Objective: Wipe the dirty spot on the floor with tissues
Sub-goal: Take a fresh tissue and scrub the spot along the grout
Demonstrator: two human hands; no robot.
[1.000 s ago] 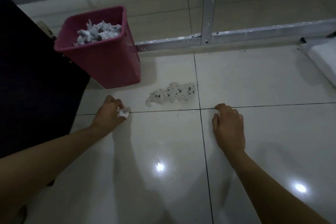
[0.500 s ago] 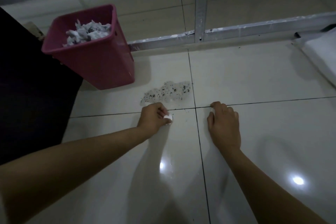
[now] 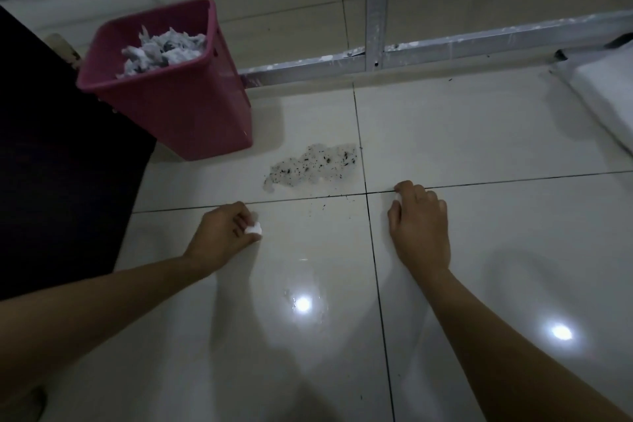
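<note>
Nearest are two bare forearms reaching out over the glossy floor (image 3: pixel 479 134), its pale tiles throwing back two bright light reflections. The left hand (image 3: pixel 224 233) is curled round a small wad of white tissue (image 3: pixel 254 229), which pokes out at its right side and sits low against the tile, just near of the grout line. The right hand (image 3: pixel 419 219) rests knuckles-up on the floor right of the tile joint, fingers bent; a sliver of white shows under its thumb side, probably another tissue, but too little shows to tell what it is or whether the hand grips it.

Just beyond the hands, a few loose dark specks lie near the joint, and past them sits the spot (image 3: pixel 313 166): a wet-looking, greyish patch peppered with black flecks, left of the vertical grout line. The tissue is near it but not touching, so the wiping of the main patch looks not yet done; the step in hand seems to be bringing the wad up to its near edge. The next move calls for pressing the tissue down and sweeping across the patch, gathering the flecks inward instead of smearing them onto clean tile.

Farther left, the bin (image 3: pixel 178 103), pink and upright, stands well apart from the hands and close behind the spot. It is heaped nearly to the rim with crumpled, greyish waste (image 3: pixel 164 51), so there is little room left. Behind it a metal frame (image 3: pixel 445 48) runs across the floor.
</note>
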